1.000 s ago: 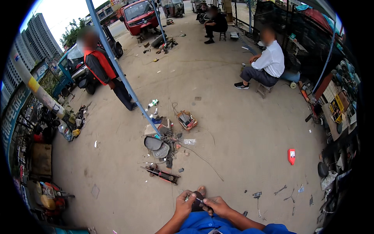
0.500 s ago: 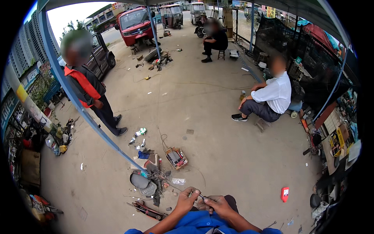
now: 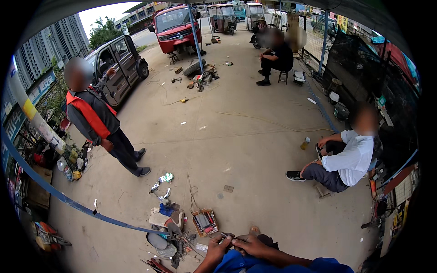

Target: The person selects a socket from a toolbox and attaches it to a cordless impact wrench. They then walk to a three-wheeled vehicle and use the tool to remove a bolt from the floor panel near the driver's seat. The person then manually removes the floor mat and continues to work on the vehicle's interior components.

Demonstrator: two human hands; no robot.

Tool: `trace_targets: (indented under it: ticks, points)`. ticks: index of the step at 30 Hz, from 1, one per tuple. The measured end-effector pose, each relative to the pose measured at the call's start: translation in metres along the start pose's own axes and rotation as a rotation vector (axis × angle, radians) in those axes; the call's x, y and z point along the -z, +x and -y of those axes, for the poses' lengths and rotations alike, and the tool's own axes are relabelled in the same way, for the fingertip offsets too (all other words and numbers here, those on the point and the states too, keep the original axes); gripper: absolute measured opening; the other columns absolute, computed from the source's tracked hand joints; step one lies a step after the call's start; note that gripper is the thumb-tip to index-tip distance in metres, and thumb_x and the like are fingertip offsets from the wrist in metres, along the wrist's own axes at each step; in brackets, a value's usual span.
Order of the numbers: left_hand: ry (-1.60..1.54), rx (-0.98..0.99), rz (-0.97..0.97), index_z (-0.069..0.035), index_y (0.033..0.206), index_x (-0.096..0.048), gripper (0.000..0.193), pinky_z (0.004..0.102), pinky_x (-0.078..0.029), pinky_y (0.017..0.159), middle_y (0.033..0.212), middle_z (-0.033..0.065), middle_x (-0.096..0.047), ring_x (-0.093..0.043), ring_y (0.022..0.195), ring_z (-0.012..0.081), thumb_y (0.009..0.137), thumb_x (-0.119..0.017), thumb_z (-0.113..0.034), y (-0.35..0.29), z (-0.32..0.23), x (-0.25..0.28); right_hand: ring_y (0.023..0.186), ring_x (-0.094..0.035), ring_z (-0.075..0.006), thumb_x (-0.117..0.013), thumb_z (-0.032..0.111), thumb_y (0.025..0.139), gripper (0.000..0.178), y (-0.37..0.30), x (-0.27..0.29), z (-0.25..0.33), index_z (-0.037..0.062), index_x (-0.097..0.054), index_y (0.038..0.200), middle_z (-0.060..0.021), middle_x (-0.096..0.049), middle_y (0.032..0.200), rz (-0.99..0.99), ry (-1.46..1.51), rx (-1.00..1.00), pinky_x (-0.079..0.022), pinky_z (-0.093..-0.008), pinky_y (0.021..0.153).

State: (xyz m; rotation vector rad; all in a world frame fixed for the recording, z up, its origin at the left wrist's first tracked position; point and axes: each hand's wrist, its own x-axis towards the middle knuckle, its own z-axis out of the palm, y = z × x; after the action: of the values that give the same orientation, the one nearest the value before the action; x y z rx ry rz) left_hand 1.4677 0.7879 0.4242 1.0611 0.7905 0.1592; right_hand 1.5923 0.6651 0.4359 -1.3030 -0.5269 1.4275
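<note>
At the lower edge of the head view my two hands meet in front of my blue clothing. My left hand (image 3: 217, 248) is closed, its thumb and fingers pinching one end of a small, slim metal piece (image 3: 228, 236). Against it from the other side, my right hand (image 3: 251, 245) is closed too, fingers curled about the piece's other end. Most of the piece is hidden by the fingers, and its exact kind cannot be made out. Just beyond my hands on the ground stands an open box (image 3: 198, 224) with tools or parts in it.
Left of the box lie work gloves (image 3: 173, 226), rags and scraps near the foot of a blue pole (image 3: 109, 219). One person (image 3: 93, 118) stands at left; others sit at right (image 3: 343, 157) and farther back (image 3: 276, 57). A red truck (image 3: 175, 29) and grey vehicle (image 3: 119, 66) are parked beyond.
The view has tilted up and shifted, so my hands appear lower. They are closer together, hiding more of the metal piece. The standing person has raised an arm toward the grey vehicle.
</note>
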Motion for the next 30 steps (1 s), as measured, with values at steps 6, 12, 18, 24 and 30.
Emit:
trace_targets:
  ticks: [6,12,18,24,30]
  points:
    - [-0.132,0.042,-0.077,-0.003,0.103,-0.065,0.024,0.0212,-0.039,0.052,0.078,0.0034,-0.067,-0.056,0.062,0.0074,0.098,-0.060,-0.026,0.090,-0.071,-0.024,0.056,-0.049,-0.0076,-0.054,0.036,0.100,0.039,0.095,0.079,0.065,0.0025,-0.060,0.081,0.0006,-0.053,0.066,0.167,-0.024,-0.070,-0.040,-0.0235,0.052]
    - [-0.155,0.014,-0.157,-0.002,0.101,-0.063,0.025,0.0235,-0.045,0.057,0.079,0.0046,-0.065,-0.060,0.066,0.0111,0.098,-0.059,-0.027,0.237,-0.141,0.002,0.054,-0.047,-0.0059,-0.055,0.035,0.100,0.036,0.249,0.140,0.133,0.0046,-0.058,0.081,0.0018,-0.052,0.068,0.264,-0.075,-0.100,-0.040,-0.0221,0.051]
    - [-0.159,-0.116,-0.011,-0.006,0.092,-0.061,0.030,0.0226,-0.036,0.053,0.072,-0.0012,-0.058,-0.049,0.063,0.0070,0.098,-0.059,-0.036,0.396,-0.236,0.036,0.059,-0.052,-0.0079,-0.055,0.034,0.100,0.037,0.382,0.204,0.228,0.0006,-0.064,0.088,-0.0029,-0.061,0.075,0.176,-0.180,-0.011,-0.044,-0.0231,0.055]
    - [-0.121,-0.128,-0.114,-0.005,0.091,-0.060,0.037,0.0253,-0.037,0.051,0.072,0.0007,-0.056,-0.049,0.061,0.0081,0.099,-0.054,-0.040,0.522,-0.327,0.069,0.059,-0.053,-0.0071,-0.056,0.031,0.100,0.035,0.499,0.256,0.308,-0.0024,-0.067,0.098,-0.0022,-0.063,0.077,0.079,0.000,-0.028,-0.045,-0.0233,0.053]
    - [-0.378,-0.058,-0.255,-0.002,0.090,-0.059,0.041,0.0290,-0.042,0.053,0.073,0.0056,-0.057,-0.054,0.063,0.0154,0.099,-0.052,-0.042,0.656,-0.366,0.109,0.058,-0.055,-0.0095,-0.057,0.027,0.099,0.033,0.640,0.318,0.376,-0.0046,-0.067,0.101,-0.0049,-0.062,0.075,0.094,-0.101,-0.144,-0.046,-0.0238,0.053]
